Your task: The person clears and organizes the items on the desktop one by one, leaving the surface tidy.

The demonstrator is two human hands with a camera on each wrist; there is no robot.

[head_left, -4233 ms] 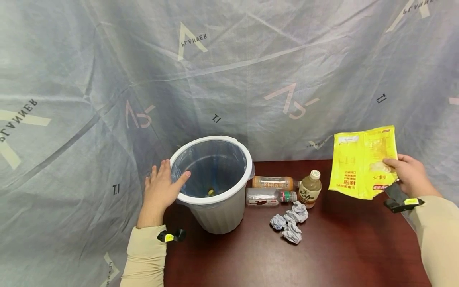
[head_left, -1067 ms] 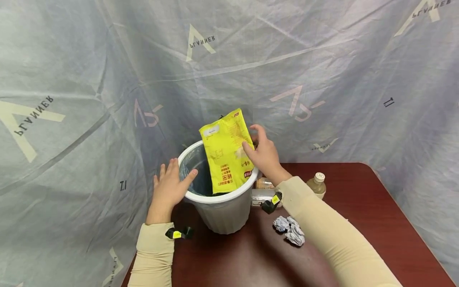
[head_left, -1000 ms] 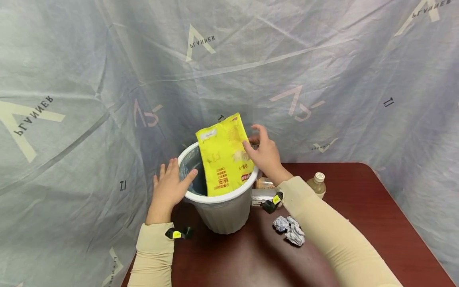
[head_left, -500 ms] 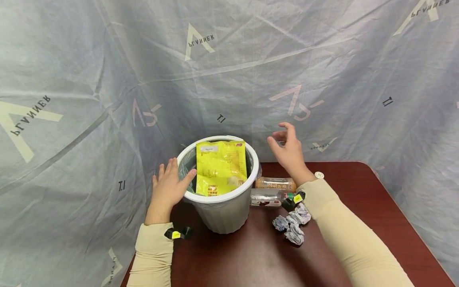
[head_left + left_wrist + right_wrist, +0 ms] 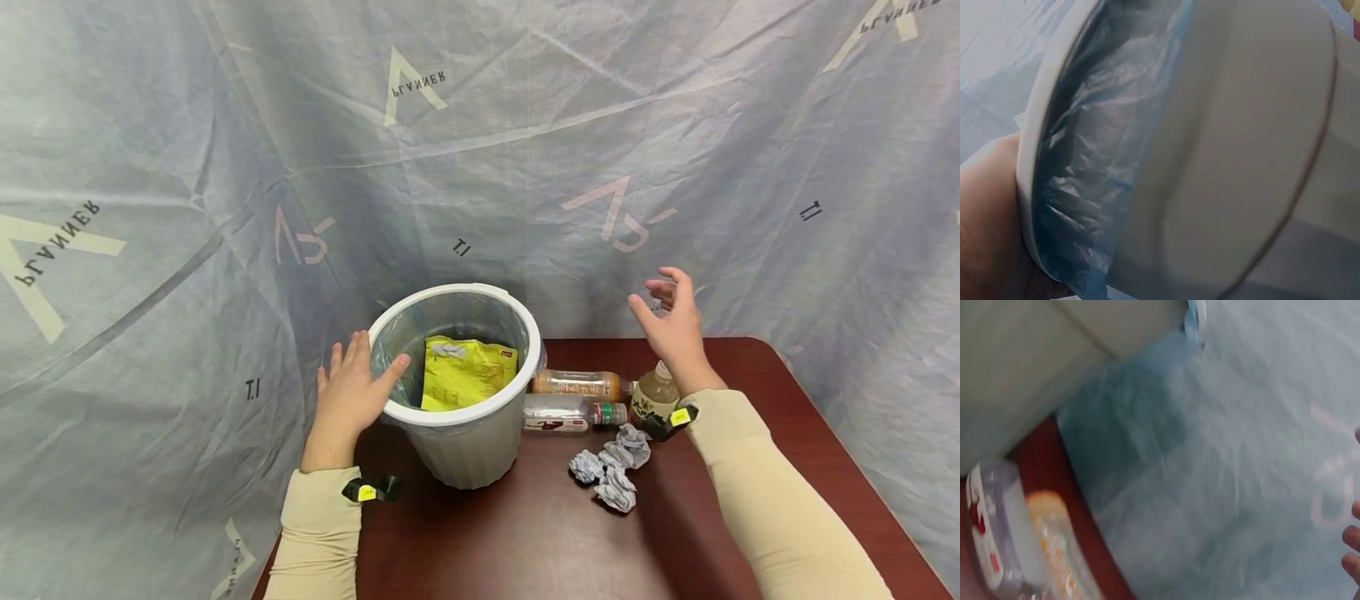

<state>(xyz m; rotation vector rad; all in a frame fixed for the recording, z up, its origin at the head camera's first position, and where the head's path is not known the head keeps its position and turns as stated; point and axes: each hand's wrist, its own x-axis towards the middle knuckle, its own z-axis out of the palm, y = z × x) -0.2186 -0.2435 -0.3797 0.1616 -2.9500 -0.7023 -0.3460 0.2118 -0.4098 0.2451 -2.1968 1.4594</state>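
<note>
My left hand (image 5: 348, 396) rests on the left rim of a trash can (image 5: 468, 450), its fingers straight and spread. In the left wrist view the same hand (image 5: 988, 219) lies at the white rim, over a bluish plastic liner (image 5: 1097, 150). Inside the can a yellow snack bag (image 5: 467, 373) leans upright, sunk below the rim. My right hand (image 5: 671, 321) hangs in the air right of the can, with nothing in its loosely bent fingers. Below it stands a capped bottle (image 5: 652, 396) of brownish drink, partly covered by the wrist.
An orange-labelled bottle (image 5: 577, 384) and a clear bottle (image 5: 558, 414) with a green-banded neck lie beside the can. Three crumpled paper balls (image 5: 615, 492) sit in front of them on the dark red table (image 5: 480, 550). A grey cloth (image 5: 465, 183) hangs behind.
My right hand brought the yellow snack bag over from the right, let it go into the can, and moved back right. The bag slid deeper. My left hand stayed at the rim.
</note>
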